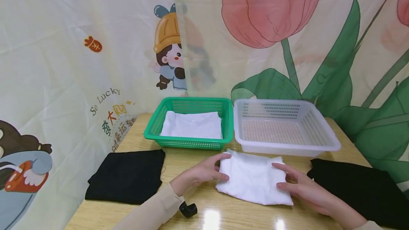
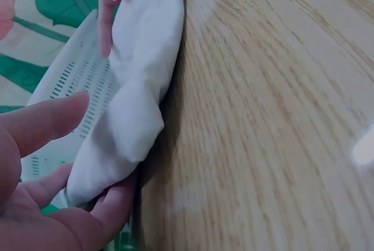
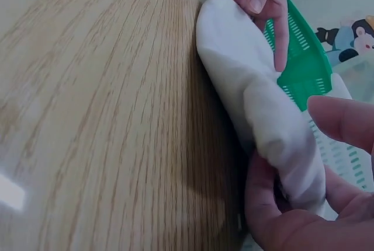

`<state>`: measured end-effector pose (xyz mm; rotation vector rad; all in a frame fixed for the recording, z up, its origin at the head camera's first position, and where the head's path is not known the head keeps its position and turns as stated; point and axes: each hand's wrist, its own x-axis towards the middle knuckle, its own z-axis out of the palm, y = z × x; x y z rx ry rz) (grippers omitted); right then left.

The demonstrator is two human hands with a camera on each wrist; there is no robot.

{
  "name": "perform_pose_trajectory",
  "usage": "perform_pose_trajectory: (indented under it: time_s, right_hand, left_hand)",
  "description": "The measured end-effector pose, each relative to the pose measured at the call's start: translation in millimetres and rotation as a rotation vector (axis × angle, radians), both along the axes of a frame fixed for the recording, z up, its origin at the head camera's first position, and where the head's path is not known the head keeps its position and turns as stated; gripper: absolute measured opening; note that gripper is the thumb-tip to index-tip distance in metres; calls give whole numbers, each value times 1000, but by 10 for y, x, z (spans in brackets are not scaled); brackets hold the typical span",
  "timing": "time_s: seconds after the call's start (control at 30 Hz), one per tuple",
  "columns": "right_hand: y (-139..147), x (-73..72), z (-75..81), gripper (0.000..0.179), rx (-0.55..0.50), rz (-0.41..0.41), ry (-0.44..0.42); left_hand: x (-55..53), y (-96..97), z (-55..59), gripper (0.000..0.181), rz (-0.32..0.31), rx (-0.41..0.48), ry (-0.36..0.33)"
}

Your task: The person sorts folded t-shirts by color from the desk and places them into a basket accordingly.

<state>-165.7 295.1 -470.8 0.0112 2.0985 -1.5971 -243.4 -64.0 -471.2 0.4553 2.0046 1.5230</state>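
Note:
A folded white cloth (image 1: 254, 176) lies in front of the baskets, held between both hands. My left hand (image 1: 207, 169) grips its left edge. In the left wrist view, fingers (image 2: 114, 204) curl under the cloth (image 2: 125, 128) while the thumb stands apart above it. The opposite edge is gripped by my right hand (image 1: 306, 187). Seen from the right wrist, fingers (image 3: 263, 192) reach beneath the cloth's rolled side (image 3: 274, 122), with the thumb raised off it. Parts of the fingers are hidden under the fabric.
Behind stands a green basket (image 1: 188, 144) with white folded fabric (image 1: 191, 125) inside, beside a white basket (image 1: 287, 148). Folded black cloths lie at left (image 1: 127, 176) and right (image 1: 358, 187). A small black object (image 1: 188, 209) sits by the left sleeve. A printed curtain (image 1: 204, 63) hangs behind the table.

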Motion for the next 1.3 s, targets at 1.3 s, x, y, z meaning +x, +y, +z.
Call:
perform_pose_trajectory:
  time_s: [1.3]
  right_hand:
    - [-475, -46, -121, 89, 98, -21, 214]
  left_hand:
    - [39, -276, -41, 77, 20, -38, 79]
